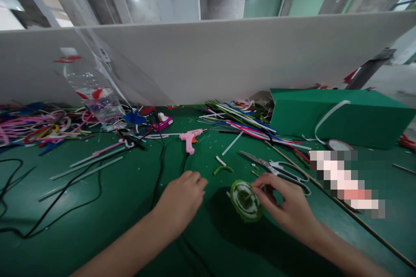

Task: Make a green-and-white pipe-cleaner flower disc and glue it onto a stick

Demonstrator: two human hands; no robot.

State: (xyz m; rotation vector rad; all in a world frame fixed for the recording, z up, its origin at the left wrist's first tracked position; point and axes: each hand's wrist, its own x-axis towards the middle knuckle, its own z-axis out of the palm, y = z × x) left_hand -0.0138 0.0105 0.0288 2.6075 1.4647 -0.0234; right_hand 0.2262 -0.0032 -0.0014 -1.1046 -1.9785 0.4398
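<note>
My right hand [286, 203] pinches a thin stick between thumb and fingertips. The stick runs into the middle of a round green-and-white coiled piece [247, 215], which hangs tilted just above the table. My left hand [182, 197] is over the table left of the coil, its fingers curled and closed. Nothing shows in it, though its underside is hidden. Beyond it lies a pink glue gun [188, 138] with a black cord leading toward my left hand. Beyond my right hand are scissors [276, 166] with pale handles. A short green strip [223, 169] lies between the hands.
Coloured pipe cleaners [240, 121] lie at the back, more [42, 125] at far left. A plastic bottle [92, 91] leans by the grey partition [195, 60]. A green box [341, 117] and tape roll [339, 145] stand right. A long stick [373, 229] crosses the right; black cables [65, 201] cross the left.
</note>
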